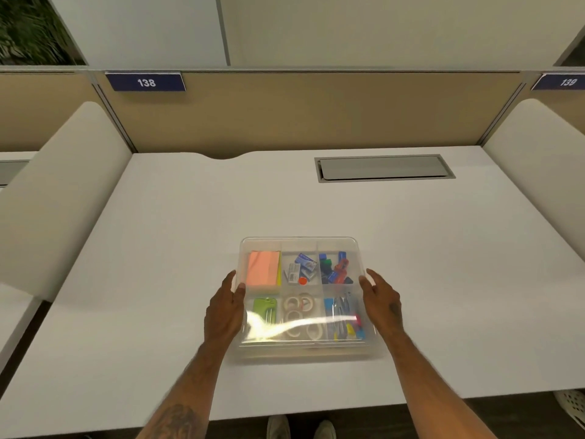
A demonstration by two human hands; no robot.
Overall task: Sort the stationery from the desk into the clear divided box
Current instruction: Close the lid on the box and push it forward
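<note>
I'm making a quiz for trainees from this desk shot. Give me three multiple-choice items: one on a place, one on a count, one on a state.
1. Where in the box is the pink pad?
A. far-left compartment
B. near-right compartment
C. far-middle compartment

2. How many compartments does the box have?
A. four
B. six
C. nine

3. How do the hands stand to the box?
A. both lie flat on the desk, far from it
B. one at each side of it
C. only the right hand is near it

Answers:
1 A: the pad fills the far-left compartment, beyond the green item.
2 B: the dividers make two rows of three.
3 B: the left hand is against the left wall and the right hand is at the right wall; the desk around it holds no loose stationery.
</note>
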